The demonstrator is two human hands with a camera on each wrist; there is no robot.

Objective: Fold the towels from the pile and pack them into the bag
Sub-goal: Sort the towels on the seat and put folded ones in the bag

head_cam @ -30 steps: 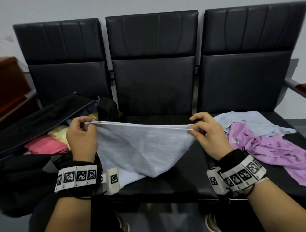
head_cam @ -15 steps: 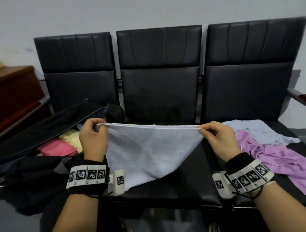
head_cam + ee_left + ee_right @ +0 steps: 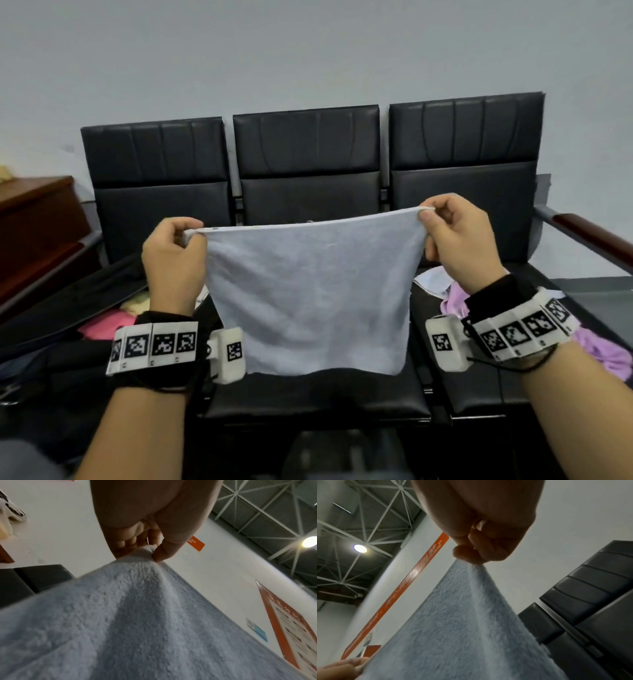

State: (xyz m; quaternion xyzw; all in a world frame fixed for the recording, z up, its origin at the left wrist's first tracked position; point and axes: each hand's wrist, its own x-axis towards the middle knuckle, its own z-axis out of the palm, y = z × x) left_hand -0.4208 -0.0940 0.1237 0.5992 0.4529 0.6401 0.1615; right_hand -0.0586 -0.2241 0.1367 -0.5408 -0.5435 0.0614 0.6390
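Note:
A pale blue-grey towel [image 3: 308,294] hangs in the air over the middle seat, stretched by its top edge. My left hand [image 3: 186,236] pinches its top left corner, seen close up on the towel [image 3: 145,615] in the left wrist view. My right hand [image 3: 428,214] pinches the top right corner, where the towel [image 3: 462,622] drapes down from thumb and finger. The black bag [image 3: 68,308] lies open on the left seat with pink [image 3: 106,325] and yellow [image 3: 137,303] towels inside. The towel pile [image 3: 603,349], purple and pale, lies on the right seat, partly hidden by my right wrist.
Three joined black chairs [image 3: 308,192] stand against a grey wall. A wooden cabinet [image 3: 37,219] is at the far left and a chair armrest [image 3: 596,236] at the right. The front of the middle seat [image 3: 315,390] shows below the towel.
Both hands have risen with the towel, lifting it off the seat so it now hangs free and flat. The head view has tilted up.

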